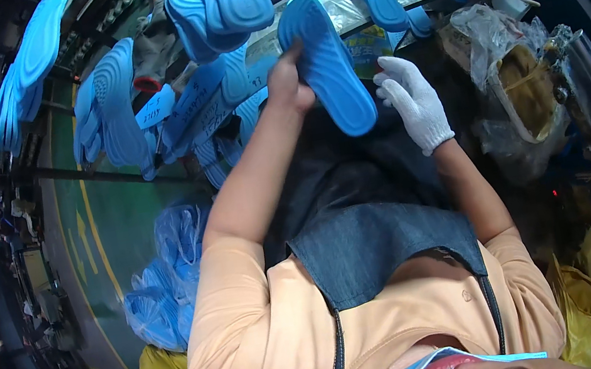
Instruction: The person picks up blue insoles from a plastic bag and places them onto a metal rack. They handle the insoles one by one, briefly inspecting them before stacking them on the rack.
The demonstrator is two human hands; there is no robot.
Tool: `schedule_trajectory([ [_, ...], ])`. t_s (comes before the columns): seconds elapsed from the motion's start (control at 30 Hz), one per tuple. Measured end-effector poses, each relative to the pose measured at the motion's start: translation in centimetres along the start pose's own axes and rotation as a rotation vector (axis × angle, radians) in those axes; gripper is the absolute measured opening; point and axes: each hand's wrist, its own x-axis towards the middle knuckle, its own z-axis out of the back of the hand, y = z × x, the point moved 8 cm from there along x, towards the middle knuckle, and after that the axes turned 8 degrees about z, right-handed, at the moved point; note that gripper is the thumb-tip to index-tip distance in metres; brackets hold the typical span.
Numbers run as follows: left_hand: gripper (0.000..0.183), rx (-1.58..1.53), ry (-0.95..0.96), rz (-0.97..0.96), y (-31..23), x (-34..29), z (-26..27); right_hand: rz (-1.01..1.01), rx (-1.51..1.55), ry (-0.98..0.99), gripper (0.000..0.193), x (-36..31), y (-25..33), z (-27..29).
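My bare left hand (pixel 288 84) has its fingers clamped on a blue sole (pixel 326 62), fingertips hidden behind it. My gloved right hand (pixel 412 98) sits just beside its lower end, fingers loosely curled; can't tell if they're touching it.

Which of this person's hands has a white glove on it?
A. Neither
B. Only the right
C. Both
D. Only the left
B: the right hand wears a white knit glove beside the blue shoe sole, while the left hand gripping that sole is bare.

Peach short-sleeved shirt; denim apron; right hand (pixel 413 101) in white knit glove; left hand (pixel 288 84) bare.
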Motion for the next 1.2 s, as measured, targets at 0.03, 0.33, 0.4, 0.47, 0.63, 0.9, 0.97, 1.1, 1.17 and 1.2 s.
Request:
schedule_trajectory([
  [0.03, 0.034, 0.053, -0.042, -0.027, -1.2, 2.4, 0.1, 0.005, 0.012, -0.021, 0.041, 0.1, -0.9, 0.5],
  [0.33, 0.079, 1.562, -0.804, -0.484, -8.7, 12.9, 5.2, 0.008, -0.128, -0.043, 0.036, -0.4, -7.8, 2.1],
  [0.4, 0.074, 1.626, -0.762, -0.869, -8.9, 9.8, 1.9, -0.028, 0.037, -0.106, 0.035, -0.6, -7.5, 2.6],
  [0.47, 0.045, 1.348, -0.369, -0.808, -7.0, 5.4, -2.9, 0.071, -0.014, -0.159, 0.034, -0.6, -5.7, 4.1],
  [0.63, 0.021, 0.665, 0.271, 0.083, 8.2, -3.5, -6.2, 0.591, -0.248, 0.029, 0.035, -1.2, 7.7, 1.5],
  [0.9, 0.023, 0.443, 0.489, 0.442, 21.2, -7.8, -7.8, 1.066, -0.38, 0.318, 0.05, -2.6, 18.2, -5.3],
  [0.97, 0.023, 0.425, 0.509, 0.531, 22.1, -7.5, -7.9, 1.063, -0.413, 0.354, 0.051, -3.3, 17.5, -6.1],
  [1.1, 0.023, 0.362, 0.575, 0.71, 23.6, -6.9, -8.4, 1.041, -0.405, 0.264, 0.048, -3.3, 17.1, -6.9],
  [1.17, 0.023, 0.355, 0.608, 0.777, 24.4, -6.7, -8.6, 1.014, -0.453, 0.212, 0.043, -2.4, 16.6, -7.1],
  [1.2, 0.023, 0.354, 0.61, 0.788, 24.4, -6.5, -8.4, 1.003, -0.463, 0.196, 0.041, -1.7, 16.2, -7.4],
])
